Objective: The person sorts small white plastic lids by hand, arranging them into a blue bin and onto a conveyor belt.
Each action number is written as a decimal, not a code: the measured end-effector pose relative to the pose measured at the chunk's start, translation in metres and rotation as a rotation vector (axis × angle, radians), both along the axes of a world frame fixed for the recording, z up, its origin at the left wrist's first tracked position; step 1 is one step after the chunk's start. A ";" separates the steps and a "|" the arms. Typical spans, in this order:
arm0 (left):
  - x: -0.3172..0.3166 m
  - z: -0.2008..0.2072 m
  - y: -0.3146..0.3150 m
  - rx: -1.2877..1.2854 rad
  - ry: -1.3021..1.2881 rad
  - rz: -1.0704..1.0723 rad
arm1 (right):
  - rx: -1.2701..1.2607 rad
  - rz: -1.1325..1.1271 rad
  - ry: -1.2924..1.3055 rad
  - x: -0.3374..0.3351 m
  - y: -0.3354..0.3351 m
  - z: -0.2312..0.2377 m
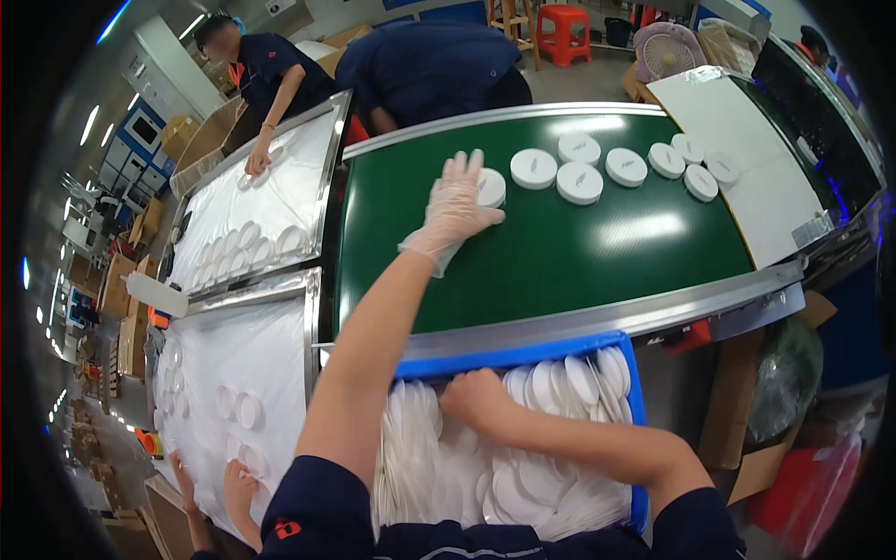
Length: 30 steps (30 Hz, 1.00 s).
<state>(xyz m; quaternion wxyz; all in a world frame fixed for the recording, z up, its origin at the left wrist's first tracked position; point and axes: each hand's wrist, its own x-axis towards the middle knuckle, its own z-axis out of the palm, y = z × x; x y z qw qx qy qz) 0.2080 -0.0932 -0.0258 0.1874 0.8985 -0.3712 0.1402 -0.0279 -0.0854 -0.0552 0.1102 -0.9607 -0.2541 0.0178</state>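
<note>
My left hand (452,207), in a clear plastic glove, reaches over the green conveyor belt (523,271). Its fingers are stretched out and its thumb is apart, against the near side of a round white lid (491,189) with a printed top. The hand partly covers that lid. My right hand (476,399) has no glove visible and is curled down among thin white discs (532,476) in a blue crate (634,392). Its fingertips are hidden, so what they hold does not show. More printed white lids (580,183) lie on the belt to the right.
White boards (737,159) flank a dark machine (812,112) at the belt's right end. Plastic-covered trays (243,327) with white round pieces stand left. One person (271,79) works at the far tray; another person's hands (240,485) are at the near one. Someone bends behind the belt.
</note>
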 end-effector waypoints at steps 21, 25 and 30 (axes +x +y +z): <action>-0.177 0.054 0.092 -1.035 1.026 0.246 | 1.061 -0.480 -0.162 0.019 -0.052 0.073; -0.177 0.047 0.105 -0.884 0.925 0.236 | 1.210 -0.488 0.019 0.014 -0.043 0.075; -0.181 0.030 0.112 -0.666 0.738 0.201 | 1.075 -0.469 0.072 0.017 -0.047 0.066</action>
